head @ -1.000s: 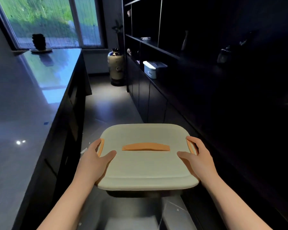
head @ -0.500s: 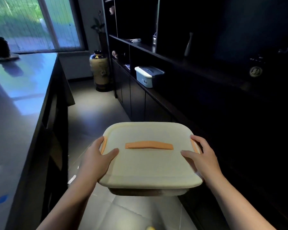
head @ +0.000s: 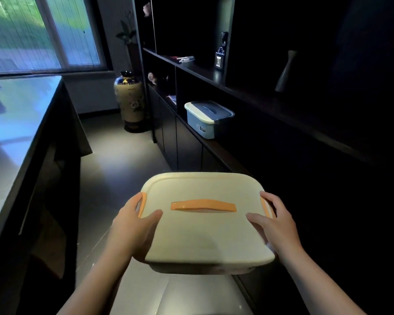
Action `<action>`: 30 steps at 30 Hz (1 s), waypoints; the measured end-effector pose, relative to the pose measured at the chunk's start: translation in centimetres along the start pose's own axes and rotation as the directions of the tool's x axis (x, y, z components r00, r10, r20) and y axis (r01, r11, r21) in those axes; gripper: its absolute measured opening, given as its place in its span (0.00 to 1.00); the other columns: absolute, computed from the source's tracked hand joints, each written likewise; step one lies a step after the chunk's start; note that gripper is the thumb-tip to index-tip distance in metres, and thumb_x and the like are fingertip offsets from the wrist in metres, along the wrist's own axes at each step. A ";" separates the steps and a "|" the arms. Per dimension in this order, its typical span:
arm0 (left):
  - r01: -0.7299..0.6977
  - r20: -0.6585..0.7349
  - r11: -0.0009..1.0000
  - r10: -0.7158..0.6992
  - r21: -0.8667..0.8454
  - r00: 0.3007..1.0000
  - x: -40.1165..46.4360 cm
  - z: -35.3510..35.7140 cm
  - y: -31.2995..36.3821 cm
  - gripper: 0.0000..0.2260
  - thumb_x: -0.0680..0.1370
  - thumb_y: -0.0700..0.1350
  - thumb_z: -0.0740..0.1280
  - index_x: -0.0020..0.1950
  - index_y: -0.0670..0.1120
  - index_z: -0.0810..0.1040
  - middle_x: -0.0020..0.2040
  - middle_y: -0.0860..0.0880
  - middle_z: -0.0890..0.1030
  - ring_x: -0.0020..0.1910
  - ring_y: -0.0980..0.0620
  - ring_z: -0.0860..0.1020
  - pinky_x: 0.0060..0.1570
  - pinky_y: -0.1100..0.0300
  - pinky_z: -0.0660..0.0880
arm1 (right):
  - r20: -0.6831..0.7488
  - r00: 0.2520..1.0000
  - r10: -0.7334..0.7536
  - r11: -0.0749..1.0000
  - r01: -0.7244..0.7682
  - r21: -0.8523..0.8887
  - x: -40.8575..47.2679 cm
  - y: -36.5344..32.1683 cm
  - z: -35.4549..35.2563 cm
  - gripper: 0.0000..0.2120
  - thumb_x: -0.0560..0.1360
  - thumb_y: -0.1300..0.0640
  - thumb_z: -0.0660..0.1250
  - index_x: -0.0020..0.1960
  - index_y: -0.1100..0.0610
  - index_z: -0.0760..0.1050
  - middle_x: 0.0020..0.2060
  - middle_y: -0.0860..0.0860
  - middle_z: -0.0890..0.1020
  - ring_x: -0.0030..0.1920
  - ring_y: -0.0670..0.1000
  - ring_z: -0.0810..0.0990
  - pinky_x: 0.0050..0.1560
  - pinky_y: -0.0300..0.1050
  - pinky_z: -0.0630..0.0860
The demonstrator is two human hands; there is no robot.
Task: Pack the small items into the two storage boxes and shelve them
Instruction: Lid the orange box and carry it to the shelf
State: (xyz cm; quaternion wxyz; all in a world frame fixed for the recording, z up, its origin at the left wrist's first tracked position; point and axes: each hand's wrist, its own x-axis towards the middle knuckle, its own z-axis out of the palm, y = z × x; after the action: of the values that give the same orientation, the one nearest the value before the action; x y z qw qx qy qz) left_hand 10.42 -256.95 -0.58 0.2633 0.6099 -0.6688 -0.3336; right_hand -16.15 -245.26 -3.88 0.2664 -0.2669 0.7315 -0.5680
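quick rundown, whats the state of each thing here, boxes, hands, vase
cream box: lid on, carried in the air by both hands
orange handle: lying flat on the lid
left hand: grips the box's left edge
right hand: grips the box's right edge
blue box: lid on, standing on the shelf
vase: upright on the floor

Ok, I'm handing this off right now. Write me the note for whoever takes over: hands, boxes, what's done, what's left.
Left hand and right hand: each grips one side of the cream box, thumbs on its lid, carrying it level in the aisle.
Cream box: lid on, orange handle on top, not yet shelved.
Blue box: lid on, already standing on the dark shelf unit ahead to the right.
Done: one box shelved, the second closed.
Left: walk the cream box over and set it on the shelf, probably beside the blue one.
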 end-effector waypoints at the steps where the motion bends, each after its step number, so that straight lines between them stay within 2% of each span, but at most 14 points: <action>1: 0.000 0.010 1.000 0.000 0.008 1.000 1.7 0.1 0.1 0.30 0.73 0.52 0.70 0.72 0.51 0.65 0.65 0.48 0.74 0.60 0.46 0.73 0.57 0.49 0.71 | -0.010 1.000 0.017 1.000 -0.017 0.009 1.2 -0.1 0.9 0.28 0.60 0.58 0.77 0.53 0.36 0.75 0.48 0.44 0.80 0.49 0.51 0.81 0.51 0.58 0.80; 5: -0.031 0.073 0.999 0.029 0.030 0.997 9.3 0.8 0.2 0.29 0.73 0.52 0.70 0.72 0.50 0.65 0.67 0.49 0.73 0.62 0.46 0.73 0.60 0.49 0.70 | -0.061 0.996 0.058 0.996 -0.053 0.073 6.1 -0.1 4.8 0.28 0.58 0.58 0.77 0.52 0.36 0.76 0.47 0.46 0.81 0.48 0.52 0.83 0.51 0.58 0.81; 9: -0.078 0.199 0.995 0.063 0.069 0.978 18.0 1.3 -0.4 0.32 0.72 0.56 0.69 0.73 0.52 0.63 0.68 0.50 0.73 0.63 0.46 0.73 0.60 0.49 0.71 | -0.092 0.988 0.125 0.979 -0.108 0.171 10.2 -0.1 9.0 0.28 0.65 0.69 0.75 0.54 0.39 0.76 0.51 0.51 0.81 0.49 0.55 0.83 0.49 0.58 0.82; 12: -0.106 0.259 0.990 0.079 0.092 0.963 23.9 1.8 0.0 0.34 0.72 0.57 0.69 0.74 0.52 0.61 0.69 0.50 0.71 0.64 0.46 0.73 0.61 0.49 0.70 | -0.149 0.977 0.152 0.982 -0.132 0.139 12.7 -0.2 11.7 0.28 0.64 0.63 0.77 0.55 0.36 0.75 0.52 0.49 0.81 0.50 0.54 0.83 0.51 0.58 0.81; 15: -0.161 0.319 0.982 0.124 0.095 0.940 28.9 2.9 1.1 0.36 0.72 0.58 0.70 0.75 0.53 0.58 0.71 0.50 0.69 0.65 0.45 0.71 0.62 0.49 0.69 | -0.240 0.957 0.166 0.983 -0.141 0.118 14.7 -0.5 13.5 0.28 0.66 0.62 0.77 0.57 0.38 0.75 0.50 0.46 0.80 0.50 0.52 0.81 0.52 0.57 0.80; 22: -0.287 0.493 0.958 0.252 -0.005 0.833 37.3 8.6 5.5 0.39 0.70 0.55 0.73 0.76 0.53 0.57 0.72 0.52 0.67 0.67 0.47 0.70 0.62 0.51 0.69 | -0.424 0.891 0.162 0.986 -0.161 0.039 19.9 -0.4 13.3 0.27 0.68 0.60 0.76 0.59 0.37 0.72 0.55 0.46 0.78 0.53 0.51 0.78 0.56 0.55 0.77; 28: -0.332 0.612 0.937 0.325 -0.107 0.721 42.6 16.3 10.3 0.40 0.69 0.51 0.75 0.76 0.50 0.58 0.72 0.54 0.66 0.68 0.51 0.69 0.62 0.55 0.67 | -0.592 0.786 0.177 0.977 -0.214 0.008 24.5 1.6 11.9 0.29 0.69 0.56 0.76 0.57 0.29 0.69 0.56 0.45 0.78 0.55 0.50 0.78 0.56 0.58 0.77; 30: -0.347 0.644 0.932 0.332 -0.110 0.689 44.2 18.6 11.7 0.39 0.69 0.49 0.75 0.75 0.48 0.60 0.71 0.53 0.68 0.65 0.51 0.71 0.61 0.56 0.68 | -0.633 0.750 0.193 0.971 -0.239 0.012 25.8 2.0 11.9 0.28 0.69 0.55 0.76 0.59 0.30 0.69 0.55 0.48 0.78 0.53 0.50 0.79 0.56 0.56 0.77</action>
State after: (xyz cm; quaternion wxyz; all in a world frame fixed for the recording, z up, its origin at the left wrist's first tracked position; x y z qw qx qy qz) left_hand -16.35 -298.08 -5.85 0.0645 0.3235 -0.8224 -0.4635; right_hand -26.57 -270.86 -10.63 0.0609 0.0155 0.8233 -0.5641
